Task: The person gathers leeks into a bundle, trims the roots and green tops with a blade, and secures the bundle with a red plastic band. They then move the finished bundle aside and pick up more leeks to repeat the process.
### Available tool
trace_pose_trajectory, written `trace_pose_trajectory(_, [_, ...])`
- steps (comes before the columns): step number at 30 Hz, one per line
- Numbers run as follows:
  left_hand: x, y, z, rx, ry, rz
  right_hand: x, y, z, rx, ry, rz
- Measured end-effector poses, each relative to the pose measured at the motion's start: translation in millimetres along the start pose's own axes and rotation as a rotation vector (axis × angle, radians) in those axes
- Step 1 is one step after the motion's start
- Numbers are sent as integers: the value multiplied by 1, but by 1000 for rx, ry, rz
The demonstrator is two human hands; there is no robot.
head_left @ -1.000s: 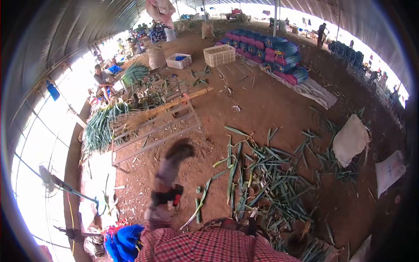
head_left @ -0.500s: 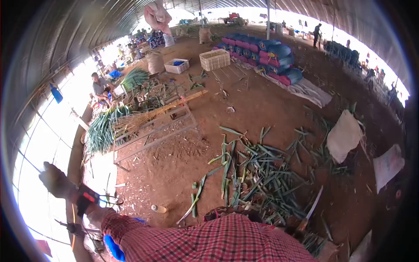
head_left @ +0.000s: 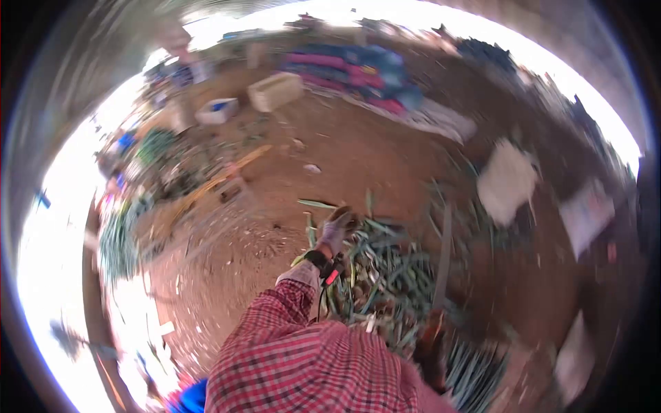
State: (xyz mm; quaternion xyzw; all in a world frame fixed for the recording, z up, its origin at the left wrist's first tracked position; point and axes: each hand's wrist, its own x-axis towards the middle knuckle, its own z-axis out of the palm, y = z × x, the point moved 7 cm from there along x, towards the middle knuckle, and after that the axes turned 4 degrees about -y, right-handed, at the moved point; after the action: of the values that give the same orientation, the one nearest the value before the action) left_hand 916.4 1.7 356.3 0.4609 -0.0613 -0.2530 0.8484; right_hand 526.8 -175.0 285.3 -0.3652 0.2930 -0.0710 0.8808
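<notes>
My left hand (head_left: pixel 337 228), in a glove with a dark band at the wrist, reaches out over the far left side of a heap of cut green leaves (head_left: pixel 392 279) on the dirt floor. Its fingers are smeared by motion, so their grip does not show. Low on the right, my right hand (head_left: pixel 429 358) is closed round the handle of a long knife (head_left: pixel 443 258). The blade points away from me, over the right side of the heap. Beside that hand lies a bundle of long green stalks (head_left: pixel 475 375).
A low frame (head_left: pixel 206 224) stands at left with long yellowish sticks (head_left: pixel 231 172) across it, near a pile of leafy green stalks (head_left: pixel 118 241). Pale sacks (head_left: pixel 506 182) lie at right. Farther back are a crate (head_left: pixel 275 93), a white box (head_left: pixel 217 111) and stacked blue and pink bundles (head_left: pixel 365 72).
My left hand has swung from the far left to the leaf heap. The knife in my right hand now points more straight ahead. The whole view has shifted and blurred.
</notes>
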Motion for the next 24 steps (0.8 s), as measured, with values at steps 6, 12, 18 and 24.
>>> trace_pose_trajectory(6, [-50, -112, 131, 263, -946, -520, -22, 23, 45, 531, 100, -236])
trace_pose_trajectory(12, [-115, -165, 128, 421, -1223, -954, -74, 24, 104, 544, 317, -595])
trace_pose_trajectory(18, [-145, -156, 133, 706, -1363, -1100, -172, 74, 114, 615, 771, -852])
trace_pose_trajectory(24, [-119, -188, 130, 561, -1164, -1111, -245, 97, 102, 445, 838, -917])
